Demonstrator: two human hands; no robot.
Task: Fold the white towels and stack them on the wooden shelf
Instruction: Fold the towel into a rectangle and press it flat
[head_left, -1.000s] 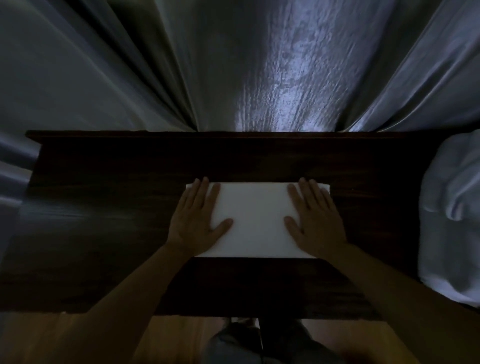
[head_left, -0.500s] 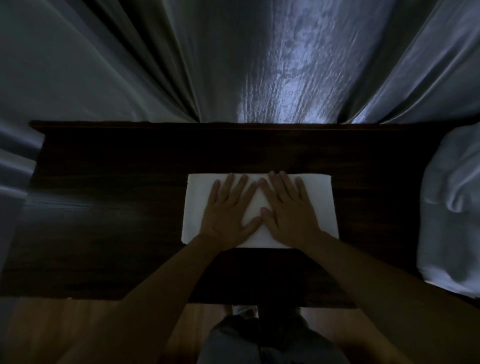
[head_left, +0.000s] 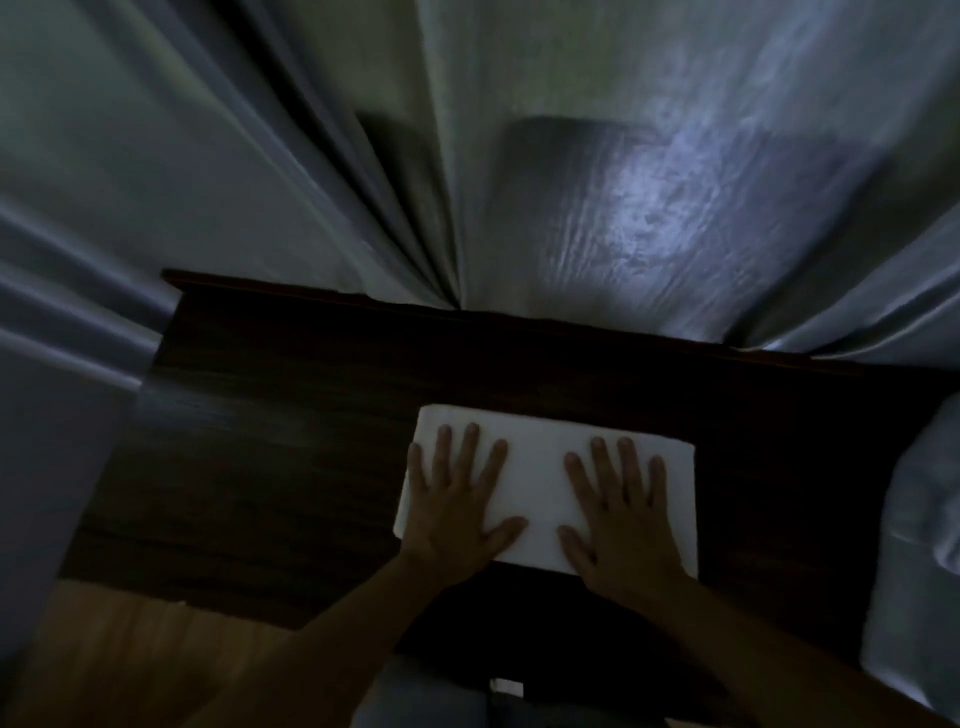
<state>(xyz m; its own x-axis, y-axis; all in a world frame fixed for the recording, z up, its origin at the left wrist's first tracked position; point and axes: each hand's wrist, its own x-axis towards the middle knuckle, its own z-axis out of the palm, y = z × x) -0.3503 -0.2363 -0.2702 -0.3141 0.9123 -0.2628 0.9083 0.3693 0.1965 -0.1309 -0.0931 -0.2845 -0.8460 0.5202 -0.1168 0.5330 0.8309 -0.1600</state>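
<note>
A folded white towel (head_left: 540, 467) lies flat as a rectangle on the dark wooden shelf (head_left: 270, 441), right of its middle. My left hand (head_left: 457, 504) presses flat on the towel's left half, fingers spread and straight. On the right half, my right hand (head_left: 618, 514) lies flat in the same way. A gap of bare towel shows between the two hands. At the right edge of the view sits a heap of loose white towels (head_left: 919, 571).
Grey curtains (head_left: 597, 182) hang straight behind the shelf's back edge. A lighter wooden floor (head_left: 119, 660) shows below the shelf's front edge at the lower left. The scene is dim.
My hands have slid apart from the towel's middle toward its two ends. The camera has tilted and shifted, so the shelf sits lower and skewed in view.
</note>
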